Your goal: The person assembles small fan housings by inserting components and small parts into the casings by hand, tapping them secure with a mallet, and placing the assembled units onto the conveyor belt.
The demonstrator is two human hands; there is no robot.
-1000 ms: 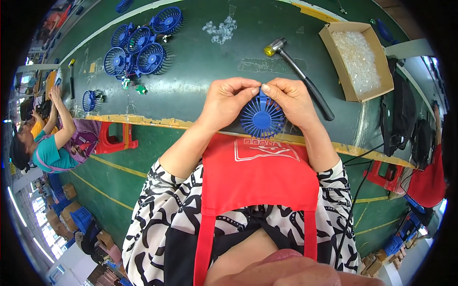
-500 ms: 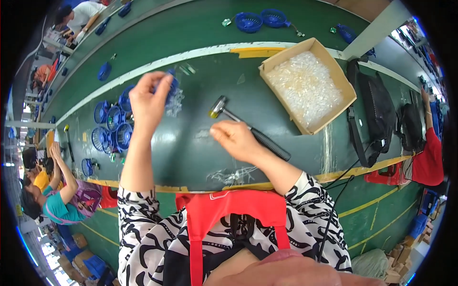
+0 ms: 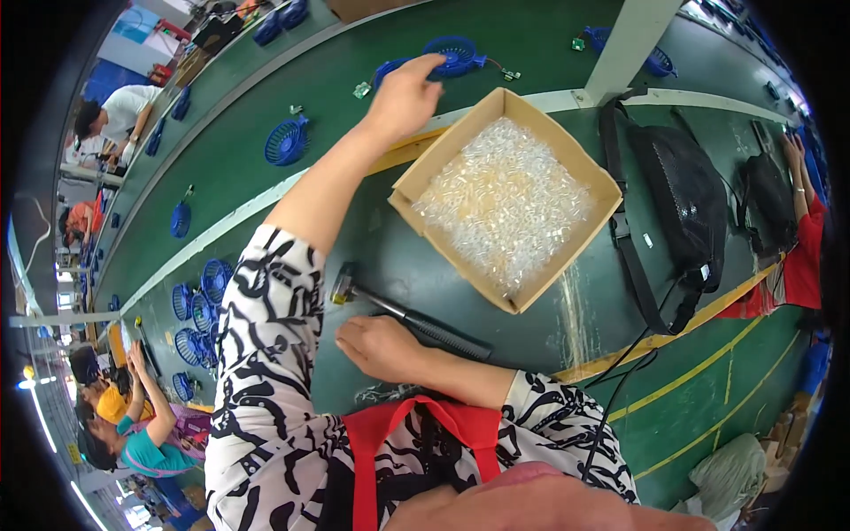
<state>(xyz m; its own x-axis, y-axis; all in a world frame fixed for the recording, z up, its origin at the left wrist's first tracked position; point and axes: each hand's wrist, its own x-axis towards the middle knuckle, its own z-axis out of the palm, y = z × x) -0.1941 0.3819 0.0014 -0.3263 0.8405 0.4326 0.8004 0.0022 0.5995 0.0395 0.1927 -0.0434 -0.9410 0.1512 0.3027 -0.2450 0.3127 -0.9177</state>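
My left hand (image 3: 405,99) stretches over the far green belt, index finger and thumb apart. It is right beside blue round slotted fan housings (image 3: 456,55), partly hiding one; whether it touches them I cannot tell. My right hand (image 3: 381,347) rests low on the near table with curled fingers, and its inside is hidden. Just beyond it lies a hammer (image 3: 434,327) with a metal and yellow head and a black ribbed handle. A cardboard box (image 3: 452,146) full of small clear plastic pieces (image 3: 509,203) stands to the right of my left forearm.
More blue housings (image 3: 201,310) cluster at the left, partly behind my sleeve. Single housings (image 3: 286,142) lie on the belt. A black bag (image 3: 682,203) with straps is right of the box. A pale post (image 3: 629,49) rises behind it. People work at both sides.
My left hand has gone from the housing cluster at the left to the housings on the far belt. My right hand stays near the hammer. The view has shifted.
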